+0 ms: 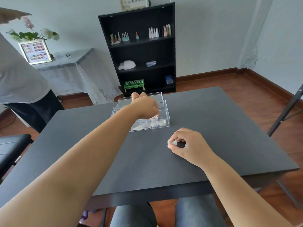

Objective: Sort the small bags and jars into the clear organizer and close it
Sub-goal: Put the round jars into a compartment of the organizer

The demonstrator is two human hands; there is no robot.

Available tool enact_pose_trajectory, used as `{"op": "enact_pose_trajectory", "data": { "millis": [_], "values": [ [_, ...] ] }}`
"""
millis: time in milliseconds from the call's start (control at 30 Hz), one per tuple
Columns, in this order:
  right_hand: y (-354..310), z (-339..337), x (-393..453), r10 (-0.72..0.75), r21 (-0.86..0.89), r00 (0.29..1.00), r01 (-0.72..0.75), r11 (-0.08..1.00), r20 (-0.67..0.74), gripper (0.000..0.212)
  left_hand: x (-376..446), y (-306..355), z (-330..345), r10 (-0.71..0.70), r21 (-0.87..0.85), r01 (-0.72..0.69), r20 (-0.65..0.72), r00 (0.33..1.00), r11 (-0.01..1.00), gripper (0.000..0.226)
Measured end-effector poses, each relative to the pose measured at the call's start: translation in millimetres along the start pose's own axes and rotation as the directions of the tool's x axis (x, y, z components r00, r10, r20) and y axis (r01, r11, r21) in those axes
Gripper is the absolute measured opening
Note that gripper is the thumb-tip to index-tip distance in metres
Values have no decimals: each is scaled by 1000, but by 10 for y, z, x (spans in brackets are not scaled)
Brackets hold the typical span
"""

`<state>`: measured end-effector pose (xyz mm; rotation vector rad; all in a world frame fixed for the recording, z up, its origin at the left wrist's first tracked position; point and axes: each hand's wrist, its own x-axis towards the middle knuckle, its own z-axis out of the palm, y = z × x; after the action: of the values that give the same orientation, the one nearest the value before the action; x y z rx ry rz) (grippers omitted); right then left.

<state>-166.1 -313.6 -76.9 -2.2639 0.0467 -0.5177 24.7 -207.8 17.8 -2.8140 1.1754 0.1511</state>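
The clear organizer sits open on the black table, its lid lying flat behind it. Two small round jars stand in the front right compartment, and small bags lie in the compartment to their left. My left hand hovers over the middle of the organizer, fingers curled down into it; a pale pink item shows at the fingertips, and I cannot tell whether it is held. My right hand rests on the table in front of the organizer, pinched on a small jar.
A person in a white top stands at the table's left. A black shelf unit with polish bottles is behind the table, a draped side table to its left. A black stool is at the near left.
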Motion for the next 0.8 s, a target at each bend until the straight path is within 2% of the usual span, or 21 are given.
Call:
{"op": "enact_pose_trajectory", "data": {
  "millis": [133,233,367,433,500,633,733,800],
  "values": [
    [-38,-16,-7,-2,15,1000,2,1000,-21,11,-70,-42,10,-8,-66,4,-55,998,998,39],
    [-61,-69,18,50,123,992,-35,992,-116,14,-210,-166,42,-30,-165,-6,-216,976,986,31],
    [-92,-230,224,95,164,983,-68,984,-158,18,-554,-362,296,-202,-397,2,-464,863,918,23],
    [-123,-321,432,81,119,985,-64,991,-149,20,-717,-408,503,-272,-459,-9,-542,795,888,21],
    [-173,-375,685,63,74,990,-54,996,-125,19,-834,-431,682,-284,-447,-5,-577,766,894,24],
    [-248,-322,1154,18,-167,999,-11,986,40,15,-943,-464,867,-246,-388,-6,-596,765,922,30],
    [-239,-234,1375,86,-331,977,-16,943,197,11,-966,-483,929,-234,-372,-4,-593,770,928,24],
    [-236,-174,1450,119,-428,962,-3,904,244,12,-970,-484,947,-233,-364,0,-596,769,931,23]
  ]
}}
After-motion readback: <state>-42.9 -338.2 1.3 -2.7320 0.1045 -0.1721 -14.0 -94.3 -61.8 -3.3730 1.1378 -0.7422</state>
